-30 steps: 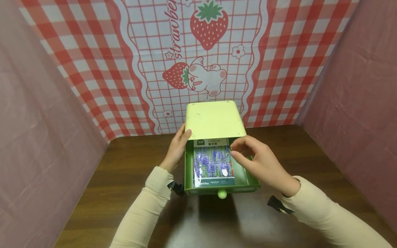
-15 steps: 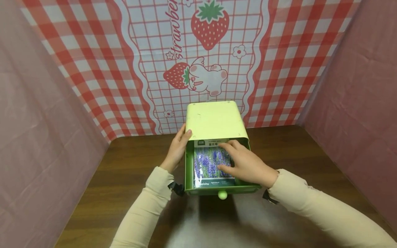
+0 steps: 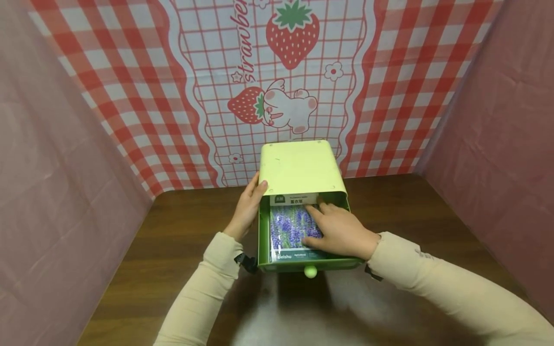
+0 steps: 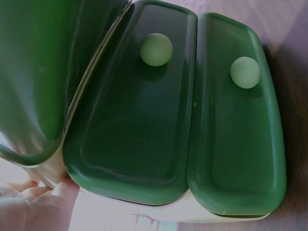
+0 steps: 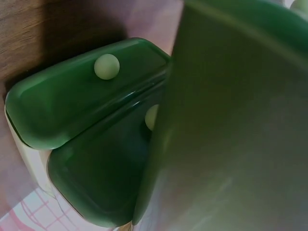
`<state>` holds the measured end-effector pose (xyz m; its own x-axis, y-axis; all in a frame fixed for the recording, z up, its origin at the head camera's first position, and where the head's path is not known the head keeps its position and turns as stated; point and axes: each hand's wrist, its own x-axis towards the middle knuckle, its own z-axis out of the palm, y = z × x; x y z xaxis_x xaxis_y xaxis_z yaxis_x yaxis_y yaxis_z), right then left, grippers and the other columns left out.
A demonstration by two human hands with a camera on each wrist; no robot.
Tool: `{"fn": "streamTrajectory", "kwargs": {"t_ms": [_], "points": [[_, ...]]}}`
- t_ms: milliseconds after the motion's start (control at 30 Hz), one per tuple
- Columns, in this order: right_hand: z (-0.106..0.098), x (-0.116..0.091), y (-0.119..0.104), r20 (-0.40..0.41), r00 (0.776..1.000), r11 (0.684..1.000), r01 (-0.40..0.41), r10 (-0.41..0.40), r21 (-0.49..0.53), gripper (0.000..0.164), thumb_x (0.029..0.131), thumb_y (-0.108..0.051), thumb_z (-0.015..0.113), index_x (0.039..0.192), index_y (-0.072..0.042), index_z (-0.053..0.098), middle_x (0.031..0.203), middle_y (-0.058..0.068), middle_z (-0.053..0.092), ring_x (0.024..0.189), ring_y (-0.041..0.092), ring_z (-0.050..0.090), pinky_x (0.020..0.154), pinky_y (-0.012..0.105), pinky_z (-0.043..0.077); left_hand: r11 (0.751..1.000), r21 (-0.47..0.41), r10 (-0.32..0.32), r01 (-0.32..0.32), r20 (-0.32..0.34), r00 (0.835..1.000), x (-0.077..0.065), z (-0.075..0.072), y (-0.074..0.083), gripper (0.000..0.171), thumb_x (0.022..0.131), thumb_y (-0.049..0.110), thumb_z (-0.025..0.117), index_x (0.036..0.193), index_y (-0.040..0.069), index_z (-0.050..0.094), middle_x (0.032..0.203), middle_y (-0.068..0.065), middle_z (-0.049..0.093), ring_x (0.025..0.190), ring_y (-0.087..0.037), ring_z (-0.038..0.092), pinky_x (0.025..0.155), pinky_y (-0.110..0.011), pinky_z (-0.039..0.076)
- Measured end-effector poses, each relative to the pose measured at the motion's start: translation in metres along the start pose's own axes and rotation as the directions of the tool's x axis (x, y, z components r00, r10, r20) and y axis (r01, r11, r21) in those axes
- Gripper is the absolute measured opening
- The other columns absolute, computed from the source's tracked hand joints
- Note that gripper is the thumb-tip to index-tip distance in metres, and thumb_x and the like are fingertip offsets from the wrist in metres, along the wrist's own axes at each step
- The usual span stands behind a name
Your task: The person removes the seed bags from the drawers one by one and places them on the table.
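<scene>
A seed packet (image 3: 290, 228) with a purple flower picture and a dark green bottom band lies flat in the pulled-out top drawer (image 3: 265, 235). The drawer belongs to a small green cabinet with a pale yellow-green top (image 3: 301, 166). Across the packet's right side rests my right hand (image 3: 342, 231), fingers spread, some fingertips at the drawer's inner right. My left hand (image 3: 246, 209) rests against the cabinet's left side, its thumb at the top's front corner. In the left wrist view, fingers (image 4: 45, 202) touch the cabinet's side.
Two closed drawers sit below the open one, a middle drawer (image 4: 132, 110) and a bottom drawer (image 4: 236, 130), each with a round pale knob. The cabinet stands on a dark wooden table (image 3: 143, 269). Behind it hangs a checked strawberry cloth (image 3: 281, 48); pink cloth (image 3: 480, 158) hangs at the sides.
My right hand has moved left and down from the drawer's right edge onto the packet, its fingers spreading out. The left hand and the cabinet stay where they were.
</scene>
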<state>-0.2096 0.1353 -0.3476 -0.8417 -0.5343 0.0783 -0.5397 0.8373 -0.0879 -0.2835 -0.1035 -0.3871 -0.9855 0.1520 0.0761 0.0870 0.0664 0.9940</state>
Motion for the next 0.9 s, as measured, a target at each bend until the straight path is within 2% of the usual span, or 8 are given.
{"fn": "streamTrajectory", "kwargs": {"t_ms": [133,267,533,733,767,900], "points": [[-0.0003,0.0011,-0.0019,0.033,0.999,1.0,0.017,-0.016,-0.001,0.086,0.086,-0.056,0.066,0.146,0.001,0.043,0.144,0.031,0.045,0.132,0.046,0.047,0.106,0.056,0.044,1.0,0.009,-0.004,0.004,0.001,1.0,0.0,-0.0012,0.002,0.066,0.104,0.042,0.043,0.159,0.021,0.013,0.165,-0.004,0.012,0.152,-0.03,0.014,0.123,-0.052,0.015],[0.0006,0.0024,-0.0036,0.051,0.998,0.999,0.034,-0.034,-0.013,0.086,0.086,-0.058,0.065,0.146,0.001,0.043,0.145,0.03,0.045,0.132,0.047,0.046,0.106,0.056,0.044,1.0,0.005,0.006,-0.006,-0.006,1.0,-0.0018,-0.0008,0.002,0.067,0.103,0.046,0.044,0.158,0.024,0.015,0.165,-0.002,0.015,0.152,-0.028,0.015,0.123,-0.052,0.015],[0.0034,0.0037,-0.0042,0.018,0.997,0.994,0.081,-0.079,-0.075,0.083,0.087,-0.059,0.064,0.144,-0.002,0.047,0.143,0.029,0.048,0.13,0.044,0.05,0.106,0.053,0.045,0.999,0.001,0.043,-0.043,-0.03,0.999,-0.0026,0.0011,-0.0004,0.067,0.101,0.051,0.045,0.157,0.026,0.02,0.163,-0.003,0.024,0.149,-0.029,0.024,0.121,-0.053,0.02],[0.0049,0.0023,-0.0031,0.007,0.997,0.997,0.074,-0.074,-0.008,0.082,0.088,-0.055,0.065,0.146,-0.001,0.045,0.145,0.029,0.046,0.133,0.043,0.048,0.106,0.054,0.045,0.999,0.0,0.036,-0.036,-0.037,0.999,-0.0024,0.0021,-0.0005,0.066,0.101,0.05,0.046,0.157,0.027,0.021,0.161,-0.008,0.029,0.146,-0.031,0.029,0.12,-0.054,0.022],[0.0053,0.0019,-0.0029,0.005,0.997,0.997,0.071,-0.071,0.006,0.081,0.088,-0.054,0.065,0.146,0.0,0.044,0.145,0.029,0.046,0.133,0.042,0.048,0.106,0.054,0.045,1.0,0.001,0.028,-0.028,-0.032,0.999,-0.0049,0.0025,0.0036,0.066,0.101,0.049,0.045,0.158,0.026,0.021,0.161,-0.009,0.028,0.146,-0.032,0.029,0.12,-0.054,0.022],[0.0058,0.0002,-0.0023,-0.01,0.998,0.996,0.068,-0.067,0.052,0.08,0.089,-0.049,0.067,0.146,0.002,0.042,0.147,0.029,0.044,0.135,0.041,0.046,0.106,0.053,0.045,1.0,0.008,0.02,-0.019,-0.019,1.0,-0.005,0.0023,0.004,0.066,0.102,0.048,0.044,0.158,0.025,0.018,0.163,-0.008,0.023,0.148,-0.032,0.025,0.121,-0.054,0.019]]}}
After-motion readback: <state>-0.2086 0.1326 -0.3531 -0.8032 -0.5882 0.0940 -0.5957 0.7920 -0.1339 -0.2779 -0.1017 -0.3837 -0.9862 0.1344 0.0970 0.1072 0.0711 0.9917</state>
